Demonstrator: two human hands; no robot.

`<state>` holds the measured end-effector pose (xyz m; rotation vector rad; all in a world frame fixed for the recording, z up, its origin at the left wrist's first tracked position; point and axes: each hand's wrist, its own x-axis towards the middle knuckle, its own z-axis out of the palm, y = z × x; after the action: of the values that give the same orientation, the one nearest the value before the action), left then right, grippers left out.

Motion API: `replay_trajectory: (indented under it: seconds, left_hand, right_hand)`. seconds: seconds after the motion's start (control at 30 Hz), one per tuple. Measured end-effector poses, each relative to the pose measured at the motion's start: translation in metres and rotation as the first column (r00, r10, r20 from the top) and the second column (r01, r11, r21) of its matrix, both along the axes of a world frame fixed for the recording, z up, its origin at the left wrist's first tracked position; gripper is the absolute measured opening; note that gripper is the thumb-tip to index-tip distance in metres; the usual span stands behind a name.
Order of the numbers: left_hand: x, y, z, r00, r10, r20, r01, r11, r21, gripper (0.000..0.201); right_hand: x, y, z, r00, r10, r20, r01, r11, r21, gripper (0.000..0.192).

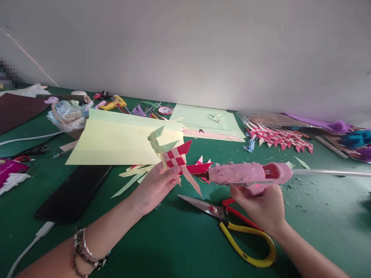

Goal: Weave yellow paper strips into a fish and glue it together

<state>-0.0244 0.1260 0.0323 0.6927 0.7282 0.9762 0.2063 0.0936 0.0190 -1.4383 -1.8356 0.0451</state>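
Note:
Between the thumb and fingers of my left hand (158, 185) is a woven paper fish (174, 156), red and cream checkered with pale green strips at its upper left. My right hand (261, 210) grips a pink hot glue gun (237, 173) by its handle, and a small red light glows there. The gun's nozzle points left, close to the red strip ends of the fish; whether it touches them I cannot tell. A clear glue stick (330, 172) sticks out of the gun's back. Below lie scissors (214, 210) with red and yellow handles.
Pale yellow-green paper sheets (130, 141) lie behind my left hand. A black phone (72, 195) with a white cable sits at left. Several finished red woven fish (278, 137) rest at back right. A yellow glue gun (114, 103) and a small basket (68, 116) stand at back left.

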Motion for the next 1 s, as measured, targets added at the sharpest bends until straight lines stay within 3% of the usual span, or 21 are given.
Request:
replay_trajectory:
  seconds: [1.0]
  left_hand:
    - [-0.0024, 0.0037, -0.0004, 0.999, 0.041, 0.033, -0.041, 0.999, -0.011, 0.024]
  right_hand:
    - [-0.0006, 0.0000, 0.0026, 0.998, 0.064, -0.029, -0.064, 0.998, -0.009, 0.036]
